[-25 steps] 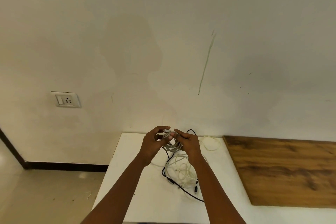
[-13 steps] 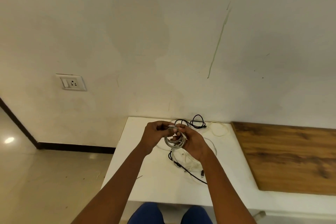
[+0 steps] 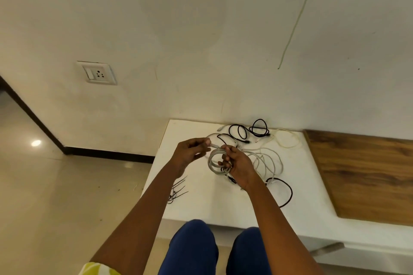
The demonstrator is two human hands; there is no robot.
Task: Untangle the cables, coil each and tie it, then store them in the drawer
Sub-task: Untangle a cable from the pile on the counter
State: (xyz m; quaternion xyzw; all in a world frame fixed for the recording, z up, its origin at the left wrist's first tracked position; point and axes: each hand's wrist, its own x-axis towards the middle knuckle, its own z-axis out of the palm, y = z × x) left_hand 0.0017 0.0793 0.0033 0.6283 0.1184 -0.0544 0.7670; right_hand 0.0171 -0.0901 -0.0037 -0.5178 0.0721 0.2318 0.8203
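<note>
A grey cable coil point(image 3: 214, 163) hangs above the white table point(image 3: 201, 203). My right hand point(image 3: 238, 164) grips the coil's right side. My left hand point(image 3: 191, 153) pinches the cable's free end just left of the coil's top. Behind the hands lie loose white cables point(image 3: 268, 158) and black cables point(image 3: 248, 131), still tangled. Another black cable loop point(image 3: 288, 190) lies to the right of my right wrist. Several black cable ties point(image 3: 177, 190) lie on the table near its left edge, partly under my left forearm.
A wooden surface point(image 3: 366, 176) adjoins the table on the right. The wall stands right behind the table, with a socket plate point(image 3: 97, 73) at the left. Tiled floor point(image 3: 55, 196) lies to the left. My knees in blue trousers point(image 3: 192, 245) are below the table's front edge.
The view has tilted down, bringing the cable ties and my knees into sight. My left hand has drawn slightly left, pulling the cable's end away from the coil.
</note>
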